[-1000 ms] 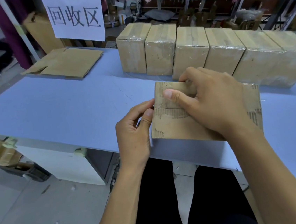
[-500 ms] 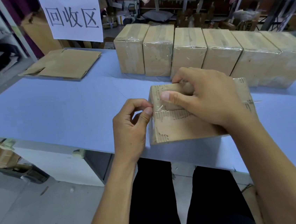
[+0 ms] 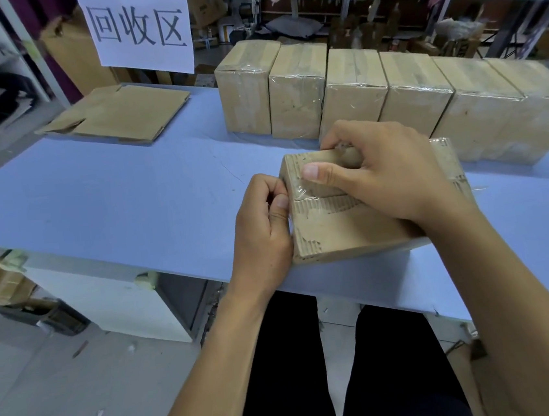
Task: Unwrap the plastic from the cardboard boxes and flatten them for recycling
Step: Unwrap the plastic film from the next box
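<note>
Cardboard box (image 3: 352, 223), brown, rectangular and covered in clear plastic film (image 3: 301, 189), lies flat at the near edge of the pale blue table top (image 3: 113, 204), directly in front of me. Its upper face shows torn patches with exposed corrugation.

I note the right hand (image 3: 395, 174) resting on top of the box, thumb stretched toward the left edge and fingers curled over the far edge, gripping the box. The left hand (image 3: 262, 229) sits against the box's left side, thumb and forefinger pressed together at the top left edge, where the film shows crinkled; they appear to pinch the film, though the film itself is too thin for me to confirm this.

Behind the box, a row of six film-wrapped brown cardboard boxes (image 3: 353, 98) stands side by side, touching one another, along the far side of the table. A flattened brown cardboard sheet (image 3: 117, 114) lies on the far left corner, well apart from the row. A white paper sign with black characters (image 3: 141, 28) hangs above that corner.
</note>
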